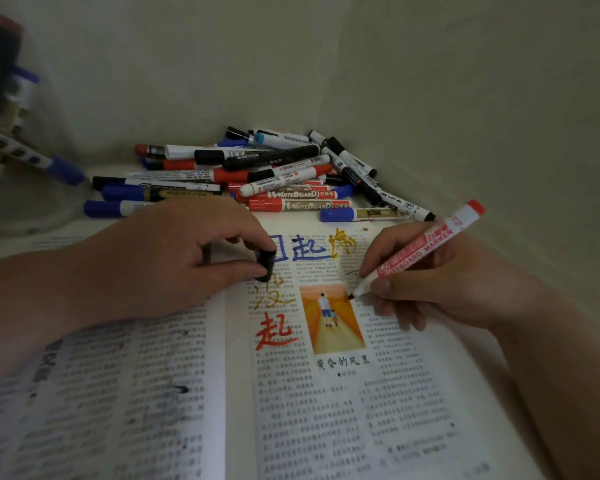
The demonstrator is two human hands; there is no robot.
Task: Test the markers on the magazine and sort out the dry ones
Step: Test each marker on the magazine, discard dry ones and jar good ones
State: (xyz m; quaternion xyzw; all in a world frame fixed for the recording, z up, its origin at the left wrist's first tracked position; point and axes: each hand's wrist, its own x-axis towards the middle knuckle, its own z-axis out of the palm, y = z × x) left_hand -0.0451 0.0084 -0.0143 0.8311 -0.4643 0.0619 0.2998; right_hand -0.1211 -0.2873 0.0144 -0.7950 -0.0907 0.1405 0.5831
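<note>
Pinching marker (420, 252) in right hand (430, 289), tip down on magazine's (326, 410) right page toward its far edge, barrel slanting up and away rightward. Pinching cap (265, 265) in left hand (160, 258), left of tip, beside the spine.

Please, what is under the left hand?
The left hand pinches a black cap and lies over the open magazine, near its fold. Just below the cap, yellow writing shows. The print beneath the palm and wrist is covered.
</note>
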